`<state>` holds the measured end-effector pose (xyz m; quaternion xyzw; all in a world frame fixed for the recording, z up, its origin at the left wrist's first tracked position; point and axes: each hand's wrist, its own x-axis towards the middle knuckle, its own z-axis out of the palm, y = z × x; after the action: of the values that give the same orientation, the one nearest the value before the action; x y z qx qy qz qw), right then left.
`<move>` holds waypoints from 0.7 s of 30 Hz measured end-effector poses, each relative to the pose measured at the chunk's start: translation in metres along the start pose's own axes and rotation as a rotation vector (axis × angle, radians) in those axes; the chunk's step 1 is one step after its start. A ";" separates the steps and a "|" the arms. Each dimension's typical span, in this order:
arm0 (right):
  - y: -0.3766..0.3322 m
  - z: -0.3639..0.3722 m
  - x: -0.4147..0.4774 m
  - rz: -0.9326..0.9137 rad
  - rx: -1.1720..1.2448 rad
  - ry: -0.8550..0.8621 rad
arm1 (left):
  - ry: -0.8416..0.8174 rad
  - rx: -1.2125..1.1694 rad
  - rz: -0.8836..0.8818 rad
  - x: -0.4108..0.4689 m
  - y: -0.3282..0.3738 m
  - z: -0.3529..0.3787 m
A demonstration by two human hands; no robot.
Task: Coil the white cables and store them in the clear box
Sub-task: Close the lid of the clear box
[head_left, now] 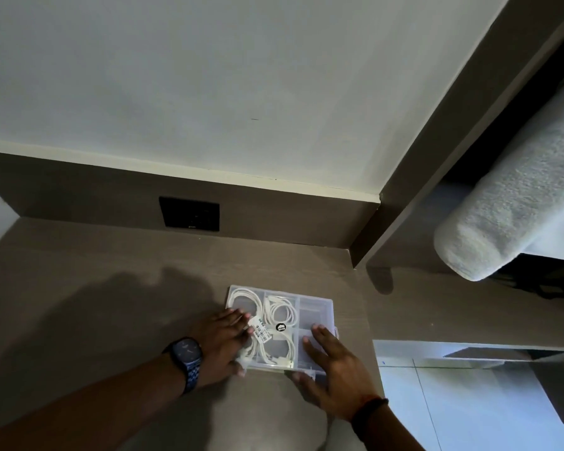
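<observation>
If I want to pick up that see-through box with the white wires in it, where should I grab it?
Probably by its two short sides, one hand from the left and one from the right. The clear box lies flat and wide on the desk, and the left hand and right hand already rest at those ends. Keep it level so the white cables stay put.

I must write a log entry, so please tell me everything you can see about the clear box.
The clear box is a flat, see-through plastic organizer with compartments, lying on the brown desk. Coiled white cables fill its left and middle sections. The lid looks closed. The left hand and right hand rest on it.
</observation>
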<state>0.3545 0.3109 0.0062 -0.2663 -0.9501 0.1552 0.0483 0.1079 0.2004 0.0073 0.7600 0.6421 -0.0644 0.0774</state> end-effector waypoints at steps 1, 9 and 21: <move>0.001 0.003 -0.002 -0.002 0.003 0.009 | -0.018 -0.017 -0.027 0.004 0.002 0.004; 0.019 0.011 0.006 -0.140 -0.186 0.028 | -0.188 -0.051 -0.052 0.017 0.000 0.016; 0.059 -0.001 0.118 0.106 -0.020 -0.166 | -0.071 -0.042 -0.209 0.096 -0.066 -0.017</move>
<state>0.2824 0.4205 -0.0111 -0.3027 -0.9370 0.1695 -0.0415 0.0592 0.3075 0.0026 0.6842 0.7160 -0.0856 0.1087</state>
